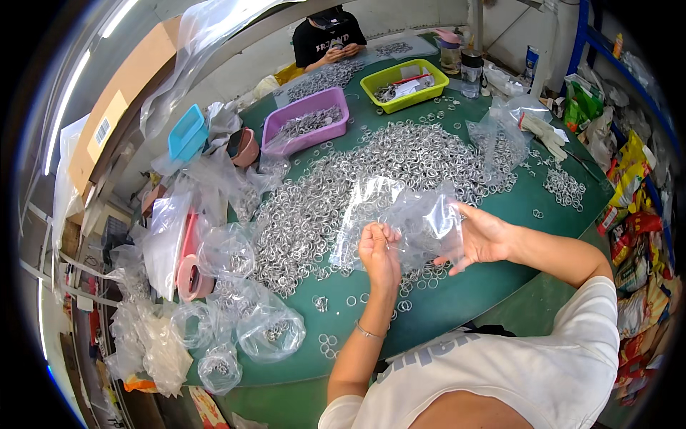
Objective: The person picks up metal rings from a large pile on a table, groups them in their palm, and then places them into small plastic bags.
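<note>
A clear plastic bag (429,225) is stretched between my hands above the heap of metal rings. My left hand (380,257) is closed, pinching the bag's left side between thumb and fingers. At the bag's right edge is my right hand (486,236), thumb and fingers spread apart and touching the plastic; some of its fingertips are partly behind the film. Another clear bag or sheet (361,214) lies on the rings beyond my left hand. Small silvery rings (307,222) cover much of the green table (464,293), some loose near its front edge.
Ring-filled bags (271,329) and a pink cup (194,277) stand at left. Farther back are a purple basket (307,118), a yellow-green basket (404,86) and a blue tray (188,134). A glove (544,136) lies at right. Another person (329,39) sits across the table.
</note>
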Motion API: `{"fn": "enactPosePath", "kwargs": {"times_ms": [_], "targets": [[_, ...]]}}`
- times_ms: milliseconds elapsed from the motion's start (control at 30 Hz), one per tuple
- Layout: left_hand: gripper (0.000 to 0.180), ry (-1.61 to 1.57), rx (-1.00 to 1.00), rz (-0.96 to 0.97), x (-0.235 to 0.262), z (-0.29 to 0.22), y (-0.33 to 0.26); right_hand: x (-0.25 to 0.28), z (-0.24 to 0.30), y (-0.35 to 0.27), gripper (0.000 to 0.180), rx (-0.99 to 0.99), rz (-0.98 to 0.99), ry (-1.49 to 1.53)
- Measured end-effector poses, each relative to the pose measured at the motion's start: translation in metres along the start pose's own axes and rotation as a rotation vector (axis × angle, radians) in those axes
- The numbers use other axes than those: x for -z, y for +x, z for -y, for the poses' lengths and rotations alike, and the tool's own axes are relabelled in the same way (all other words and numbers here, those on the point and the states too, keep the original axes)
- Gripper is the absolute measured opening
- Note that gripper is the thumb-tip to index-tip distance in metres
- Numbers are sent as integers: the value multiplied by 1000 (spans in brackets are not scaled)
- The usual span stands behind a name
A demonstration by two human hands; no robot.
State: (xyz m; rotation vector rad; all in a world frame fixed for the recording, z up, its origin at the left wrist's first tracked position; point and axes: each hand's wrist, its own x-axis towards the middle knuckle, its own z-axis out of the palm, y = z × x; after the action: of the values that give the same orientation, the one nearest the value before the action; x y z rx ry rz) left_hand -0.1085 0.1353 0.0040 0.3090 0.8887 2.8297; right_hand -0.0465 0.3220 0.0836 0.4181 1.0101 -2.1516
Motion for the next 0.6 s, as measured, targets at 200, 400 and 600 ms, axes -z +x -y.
{"fn": "enactPosePath", "kwargs": {"times_ms": [200, 400, 600], "targets": [[16, -45, 30, -23, 4, 4, 0, -17, -4, 7, 61, 221, -331, -664], [15, -113, 8, -36, 18, 0, 2, -13, 16, 13, 34, 461, -395, -969], [12, 96, -58, -43, 18, -6, 1, -21, 35, -6, 32, 597, -468, -1253]]}}
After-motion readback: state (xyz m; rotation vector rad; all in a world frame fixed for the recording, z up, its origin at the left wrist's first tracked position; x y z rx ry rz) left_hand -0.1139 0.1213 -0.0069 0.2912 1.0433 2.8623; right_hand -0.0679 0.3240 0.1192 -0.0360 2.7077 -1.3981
